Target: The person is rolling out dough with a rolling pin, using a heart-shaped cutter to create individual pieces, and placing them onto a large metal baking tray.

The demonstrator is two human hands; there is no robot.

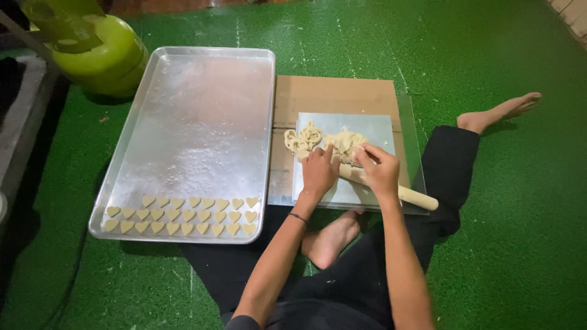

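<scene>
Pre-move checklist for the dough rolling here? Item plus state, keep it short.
1. Both hands on the work: left hand and right hand rest at the dough: ok.
2. Rolling pin within reach: lies under the hands, far end free: ok.
3. Dough on the sheet: the main lump is, but the cut-out scraps hang over its left edge: not ok.
4. Room on the baking tray: heart cookies fill only the near rows: ok.
5. Grip on the pin: fingers hide it: cannot tell.
6. Dough thickness: cannot tell.
</scene>
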